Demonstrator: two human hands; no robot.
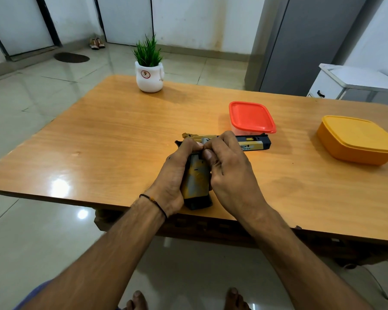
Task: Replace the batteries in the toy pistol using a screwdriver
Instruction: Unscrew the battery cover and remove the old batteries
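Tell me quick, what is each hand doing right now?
Left hand: closed, gripping the toy pistol by its handle.
Right hand: closed, fingers curled on the toy pistol above the handle.

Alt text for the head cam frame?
The left hand and right hand both grip a gold-and-black toy pistol near the front edge of a wooden table, fingertips meeting above its handle. Behind stand a red-lidded container, a yellow container and a potted plant.

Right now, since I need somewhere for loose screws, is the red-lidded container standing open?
No, the red lid sits closed on the clear container behind the toy pistol.
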